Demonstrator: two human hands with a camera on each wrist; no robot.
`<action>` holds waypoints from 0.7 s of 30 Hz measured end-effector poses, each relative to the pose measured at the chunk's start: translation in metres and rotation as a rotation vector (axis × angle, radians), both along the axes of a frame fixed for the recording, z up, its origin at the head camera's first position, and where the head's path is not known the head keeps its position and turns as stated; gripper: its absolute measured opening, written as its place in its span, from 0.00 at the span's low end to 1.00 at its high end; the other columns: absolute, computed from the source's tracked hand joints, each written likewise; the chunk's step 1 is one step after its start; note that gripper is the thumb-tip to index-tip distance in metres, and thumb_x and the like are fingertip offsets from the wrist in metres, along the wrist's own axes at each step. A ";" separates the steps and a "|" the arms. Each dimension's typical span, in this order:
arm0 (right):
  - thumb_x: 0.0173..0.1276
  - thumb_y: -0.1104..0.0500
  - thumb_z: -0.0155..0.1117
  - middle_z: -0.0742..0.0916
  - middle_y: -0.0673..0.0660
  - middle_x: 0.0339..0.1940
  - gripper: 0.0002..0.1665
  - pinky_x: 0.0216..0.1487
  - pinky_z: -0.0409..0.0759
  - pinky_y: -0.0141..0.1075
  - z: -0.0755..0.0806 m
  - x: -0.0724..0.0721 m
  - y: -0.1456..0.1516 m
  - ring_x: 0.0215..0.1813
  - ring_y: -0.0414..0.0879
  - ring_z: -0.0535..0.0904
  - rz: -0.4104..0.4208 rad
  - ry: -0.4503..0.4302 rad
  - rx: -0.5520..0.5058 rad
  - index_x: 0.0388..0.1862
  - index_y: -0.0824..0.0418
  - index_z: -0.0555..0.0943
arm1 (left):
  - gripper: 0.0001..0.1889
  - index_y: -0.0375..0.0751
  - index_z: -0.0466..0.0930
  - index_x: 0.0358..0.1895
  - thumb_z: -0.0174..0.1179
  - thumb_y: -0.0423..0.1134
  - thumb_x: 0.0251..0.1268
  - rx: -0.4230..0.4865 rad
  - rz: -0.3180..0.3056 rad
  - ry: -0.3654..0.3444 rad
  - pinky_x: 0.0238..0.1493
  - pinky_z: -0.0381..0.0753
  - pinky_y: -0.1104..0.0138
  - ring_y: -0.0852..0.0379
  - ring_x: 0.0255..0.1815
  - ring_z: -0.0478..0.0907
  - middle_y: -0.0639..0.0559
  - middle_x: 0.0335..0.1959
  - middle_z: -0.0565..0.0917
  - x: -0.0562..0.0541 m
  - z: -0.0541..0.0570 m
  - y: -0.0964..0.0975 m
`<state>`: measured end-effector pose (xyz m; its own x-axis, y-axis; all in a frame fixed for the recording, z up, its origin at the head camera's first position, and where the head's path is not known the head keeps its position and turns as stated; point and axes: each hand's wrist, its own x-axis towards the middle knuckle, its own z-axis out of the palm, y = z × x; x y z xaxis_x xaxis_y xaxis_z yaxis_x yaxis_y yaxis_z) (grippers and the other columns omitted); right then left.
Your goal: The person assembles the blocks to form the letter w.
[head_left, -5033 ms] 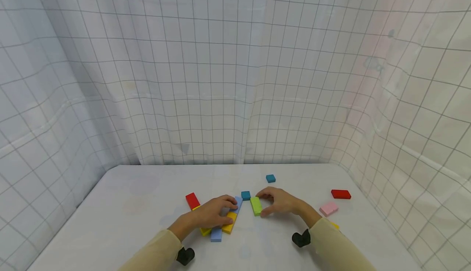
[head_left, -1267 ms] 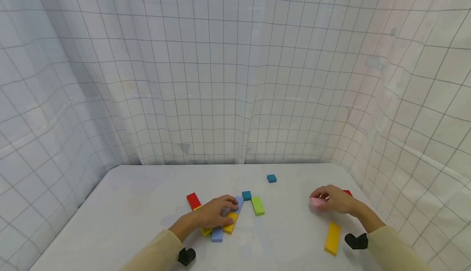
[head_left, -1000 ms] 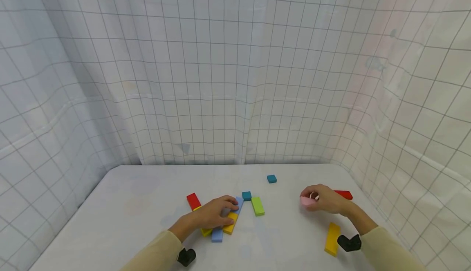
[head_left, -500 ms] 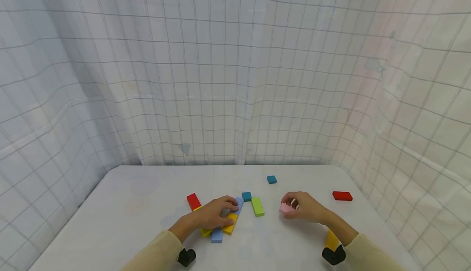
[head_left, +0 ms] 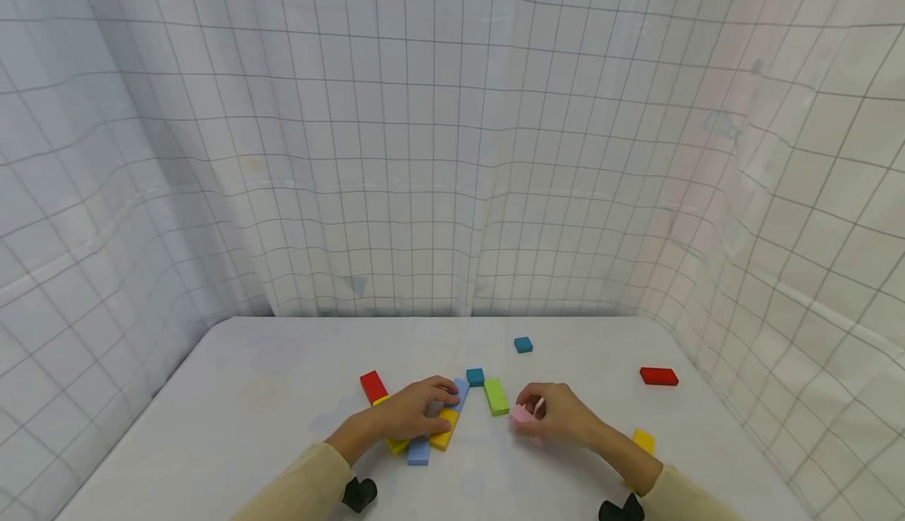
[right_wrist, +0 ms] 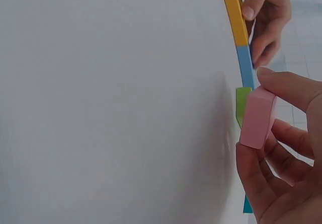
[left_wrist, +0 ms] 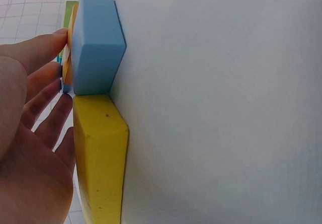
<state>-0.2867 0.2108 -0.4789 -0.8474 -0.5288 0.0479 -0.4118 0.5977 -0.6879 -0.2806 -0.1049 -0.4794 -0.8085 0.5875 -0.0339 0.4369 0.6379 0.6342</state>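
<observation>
My right hand [head_left: 566, 419] pinches a pink block [right_wrist: 259, 118] between thumb and fingers, just right of a lime green block [head_left: 496, 398]. In the right wrist view the pink block looks tilted and partly covers the green one. My left hand [head_left: 406, 411] rests with relaxed fingers over a group of flat blocks. Its fingertips touch or lie close to a light blue block [head_left: 463, 389] and an orange block [head_left: 444, 433]. Below the palm are another light blue block [left_wrist: 100, 48] and a yellow block [left_wrist: 103, 153], partly hidden in the head view. A red block [head_left: 373, 385] adjoins at upper left.
A small teal block [head_left: 475, 377] sits by the green block's far end; a second teal square [head_left: 523, 344] lies farther back. At the right are a red block [head_left: 659, 376] and a yellow-orange block [head_left: 643, 440], partly behind my right forearm. Gridded white curtains [head_left: 396, 152] surround the white table [head_left: 247, 427].
My right hand has left the green block, picked up the pink block at the right and carried it leftward beside the green one. The left hand has stayed in place.
</observation>
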 end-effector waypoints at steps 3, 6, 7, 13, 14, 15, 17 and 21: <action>0.58 0.53 0.82 0.80 0.47 0.30 0.18 0.33 0.78 0.31 -0.005 0.004 -0.008 0.34 0.43 0.77 -0.017 0.042 -0.009 0.39 0.57 0.83 | 0.22 0.42 0.84 0.63 0.70 0.42 0.69 0.001 0.004 -0.003 0.72 0.67 0.47 0.45 0.73 0.67 0.52 0.67 0.74 0.000 0.000 0.000; 0.56 0.51 0.84 0.80 0.45 0.28 0.18 0.31 0.75 0.31 -0.009 0.010 -0.015 0.32 0.41 0.75 -0.065 0.063 0.024 0.37 0.56 0.83 | 0.22 0.42 0.84 0.64 0.69 0.43 0.69 -0.002 0.002 0.001 0.72 0.68 0.47 0.46 0.73 0.67 0.52 0.68 0.74 0.000 -0.001 0.000; 0.56 0.50 0.84 0.80 0.45 0.28 0.19 0.31 0.75 0.31 -0.010 0.012 -0.017 0.32 0.41 0.75 -0.082 0.066 0.043 0.37 0.55 0.83 | 0.22 0.42 0.83 0.64 0.69 0.43 0.70 -0.006 0.000 0.004 0.72 0.67 0.47 0.46 0.73 0.67 0.52 0.68 0.74 -0.001 -0.002 -0.001; 0.58 0.43 0.82 0.80 0.45 0.28 0.25 0.30 0.75 0.31 -0.007 0.017 -0.016 0.32 0.42 0.75 -0.075 0.023 0.125 0.43 0.57 0.84 | 0.23 0.41 0.82 0.66 0.69 0.44 0.70 -0.015 -0.025 0.021 0.72 0.67 0.48 0.47 0.72 0.68 0.53 0.67 0.74 -0.002 -0.002 -0.001; 0.59 0.43 0.81 0.81 0.45 0.29 0.26 0.31 0.76 0.31 -0.005 0.017 -0.013 0.33 0.43 0.76 -0.049 -0.002 0.120 0.46 0.57 0.84 | 0.24 0.40 0.82 0.66 0.68 0.44 0.71 -0.011 -0.027 0.020 0.73 0.67 0.48 0.47 0.72 0.68 0.53 0.68 0.74 -0.002 -0.002 -0.001; 0.60 0.44 0.81 0.81 0.45 0.31 0.26 0.33 0.78 0.31 -0.003 0.015 -0.008 0.34 0.43 0.76 -0.013 -0.031 0.110 0.49 0.58 0.84 | 0.24 0.40 0.82 0.66 0.68 0.44 0.71 -0.007 -0.030 0.019 0.73 0.67 0.48 0.47 0.72 0.68 0.53 0.68 0.74 -0.002 -0.003 -0.001; 0.62 0.48 0.80 0.82 0.46 0.36 0.27 0.39 0.80 0.32 0.001 0.011 0.002 0.38 0.44 0.78 0.069 -0.098 0.093 0.56 0.57 0.83 | 0.24 0.40 0.82 0.66 0.68 0.44 0.71 -0.002 -0.030 0.017 0.73 0.66 0.47 0.47 0.72 0.68 0.53 0.68 0.74 -0.002 -0.003 -0.001; 0.64 0.58 0.78 0.82 0.48 0.45 0.28 0.49 0.81 0.34 0.004 0.003 0.021 0.47 0.46 0.79 0.216 -0.224 0.042 0.63 0.53 0.81 | 0.23 0.41 0.83 0.65 0.68 0.44 0.70 -0.003 -0.022 0.017 0.73 0.67 0.47 0.47 0.72 0.67 0.53 0.68 0.74 -0.002 -0.003 -0.002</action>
